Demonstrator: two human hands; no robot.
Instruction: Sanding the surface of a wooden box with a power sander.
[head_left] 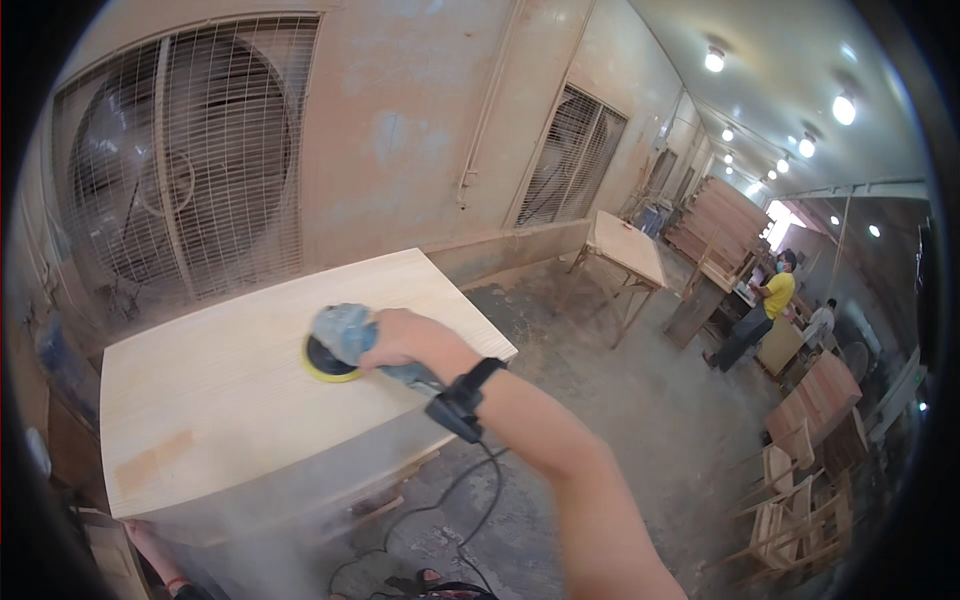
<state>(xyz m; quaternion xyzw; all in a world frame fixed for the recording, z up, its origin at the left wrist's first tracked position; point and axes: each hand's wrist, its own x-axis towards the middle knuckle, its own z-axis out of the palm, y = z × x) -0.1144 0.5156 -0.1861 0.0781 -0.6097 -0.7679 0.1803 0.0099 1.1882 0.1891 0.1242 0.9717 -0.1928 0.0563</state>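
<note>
- The right hand (pixel 393 338) is wrapped around a blue-gray sander (pixel 343 332), holding it from its right side.
- The sander sits flat on top of a big pale wood board (pixel 230 395), near the middle. Its round pad (pixel 328 372) has a yellow edge.
- The left hand (pixel 145 535) is at the board's near left corner, low down. Its fingers are hard to see, so I cannot tell if it grips the wood or just touches it.
- The two hands are well apart.
- A tan patch (pixel 152 458) shows on the board, near that same corner.
- A black strap with a small box (pixel 458 402) goes around the right wrist.
- A dark cord (pixel 495 490) hangs in loops below the right arm.
- Pale dust hangs in front of the board's near side.
- A big fan (pixel 185 165) stands behind wire bars in the wall past the board.
- Farther off, to the right, there is a wooden table (pixel 630 248), and a person in a yellow shirt (pixel 776 295) stands beyond it.
</note>
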